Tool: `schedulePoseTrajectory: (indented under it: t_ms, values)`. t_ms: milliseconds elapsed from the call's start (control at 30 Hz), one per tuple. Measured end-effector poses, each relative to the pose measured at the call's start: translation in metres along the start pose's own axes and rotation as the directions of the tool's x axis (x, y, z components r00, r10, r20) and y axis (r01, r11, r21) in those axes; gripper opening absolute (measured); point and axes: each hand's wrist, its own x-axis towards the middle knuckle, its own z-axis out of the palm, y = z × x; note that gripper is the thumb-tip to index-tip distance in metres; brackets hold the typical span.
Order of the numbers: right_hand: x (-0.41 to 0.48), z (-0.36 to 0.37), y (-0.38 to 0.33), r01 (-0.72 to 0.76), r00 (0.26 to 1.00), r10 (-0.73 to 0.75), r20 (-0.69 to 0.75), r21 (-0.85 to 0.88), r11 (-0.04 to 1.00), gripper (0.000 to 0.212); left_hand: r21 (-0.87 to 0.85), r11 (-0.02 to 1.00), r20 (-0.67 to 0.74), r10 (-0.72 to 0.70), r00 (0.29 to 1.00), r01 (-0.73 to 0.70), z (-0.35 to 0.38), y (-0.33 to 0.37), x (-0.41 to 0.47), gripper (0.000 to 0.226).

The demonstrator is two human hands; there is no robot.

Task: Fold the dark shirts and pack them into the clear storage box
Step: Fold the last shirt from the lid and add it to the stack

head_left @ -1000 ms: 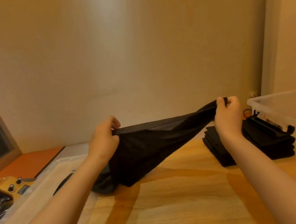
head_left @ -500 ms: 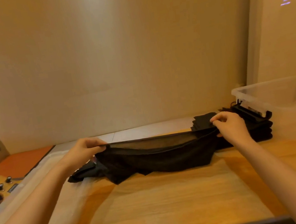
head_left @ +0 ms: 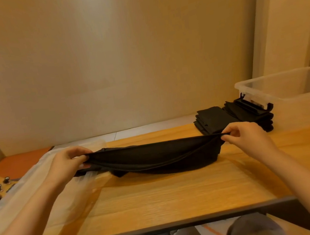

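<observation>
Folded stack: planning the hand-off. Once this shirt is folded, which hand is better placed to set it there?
Right hand, probably: it pinches the shirt beside the folded stack and clear box; the left hand pinches its far end.

Wooden table (head_left: 171, 195) bears dark shirt (head_left: 156, 157), folded shirts (head_left: 214, 117), clear storage box (head_left: 299, 107) — perhaps a lid (head_left: 88, 185) at left.

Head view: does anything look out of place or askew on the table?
Nothing spilled or damaged. The folded stack sits on the table beside the clear storage box, not in it, its layers slightly staggered. The left hand and right hand pinch the dark shirt evenly.
</observation>
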Motion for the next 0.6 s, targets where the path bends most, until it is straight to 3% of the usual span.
schedulePoseTrajectory:
  t_ms: [100, 233, 400, 600]
  values:
    - [0.004, -0.01, -0.007, 0.112, 0.991, -0.106, -0.078, 0.076, 0.991, 0.005, -0.141, 0.99, 0.036, 0.001, 0.999, 0.005, -0.01, 0.012, -0.004, 0.018]
    - [0.014, -0.029, -0.017, 0.207, 0.972, -0.175, -0.155, 0.23, 0.951, 0.005, -0.013, 0.997, 0.099, 0.072, 0.992, -0.071, -0.021, 0.029, -0.012, 0.034]
    - [0.023, -0.044, -0.033, 0.187, 0.978, -0.138, -0.156, 0.364, 0.912, 0.005, 0.096, 0.976, 0.006, 0.196, 0.98, -0.196, -0.029, 0.039, -0.005, 0.021]
    - [0.034, -0.047, -0.04, 0.183, 0.974, -0.092, -0.209, 0.473, 0.862, 0.007, 0.085, 0.98, 0.107, 0.171, 0.979, -0.181, -0.043, 0.038, 0.012, 0.009]
